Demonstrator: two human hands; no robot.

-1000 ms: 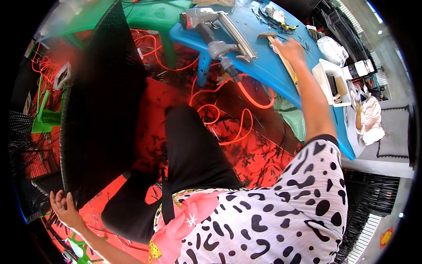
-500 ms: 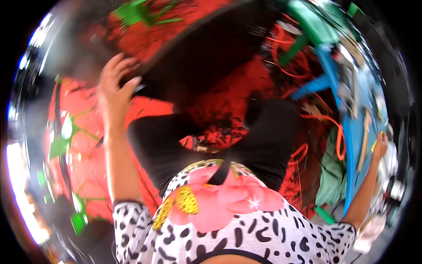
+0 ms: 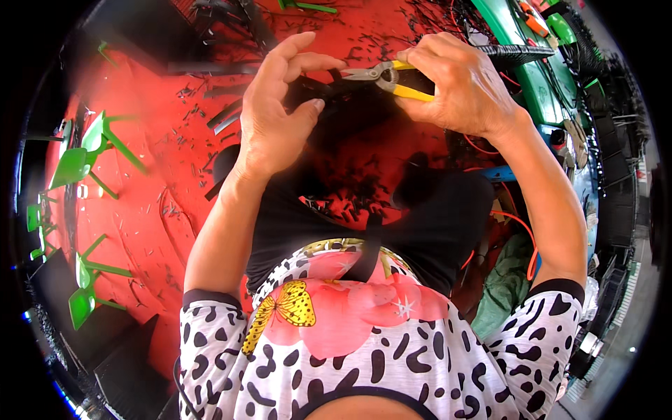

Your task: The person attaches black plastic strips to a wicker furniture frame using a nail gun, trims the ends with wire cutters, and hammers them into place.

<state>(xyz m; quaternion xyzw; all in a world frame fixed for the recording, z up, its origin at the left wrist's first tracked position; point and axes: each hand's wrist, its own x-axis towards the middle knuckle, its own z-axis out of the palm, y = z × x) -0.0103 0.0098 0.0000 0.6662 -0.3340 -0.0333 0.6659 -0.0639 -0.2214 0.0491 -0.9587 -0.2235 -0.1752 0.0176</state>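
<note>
My right hand (image 3: 458,82) is closed around yellow-handled snips (image 3: 413,92), whose handles are spread apart and whose metal blades point left. The blade tips meet the end of a dark strip (image 3: 335,75) beside my left index finger. My left hand (image 3: 274,115) is raised with its thumb and index finger curved around this black strip; its length is blurred and merges into a dark shape below, so its outline is hard to make out. Both hands are in front of my lap, above the red floor covering.
Short black offcuts (image 3: 350,192) litter the red floor (image 3: 143,231). Small green stools (image 3: 73,168) stand at left, beside black panels (image 3: 122,350). At right are a green bench (image 3: 521,70), an orange hose (image 3: 528,234) and a crumpled green cloth (image 3: 500,287).
My right hand has come from the blue bench at far right to the middle, now with the snips. My left hand has moved right from the large black panel, which has swung out of its place.
</note>
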